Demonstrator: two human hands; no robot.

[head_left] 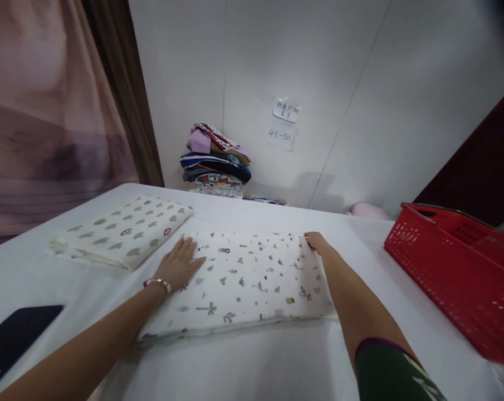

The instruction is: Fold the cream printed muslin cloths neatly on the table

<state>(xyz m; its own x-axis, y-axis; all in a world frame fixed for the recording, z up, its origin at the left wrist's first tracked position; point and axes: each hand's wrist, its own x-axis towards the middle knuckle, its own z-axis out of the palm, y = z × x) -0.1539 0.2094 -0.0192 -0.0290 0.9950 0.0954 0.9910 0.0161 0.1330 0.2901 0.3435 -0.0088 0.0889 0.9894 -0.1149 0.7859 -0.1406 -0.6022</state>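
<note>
Mid-frame on the bench point(277, 356), our left hand point(180, 264) presses the printed cloth point(252, 278) flat, fingers apart; our right hand point(316, 241) is at its upper right corner, grip unclear. Red basket point(452, 267) far right.

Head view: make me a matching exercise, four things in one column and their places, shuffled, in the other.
Things:
1. red basket
2. black slab
3. white cloth with small scattered motifs
4. fabric pile

Places:
A. under the open left hand
B. by the table's far edge, in front of the wall
C. at the right side
D. at the near left

Pairs: 1-C; 2-D; 3-A; 4-B
</note>
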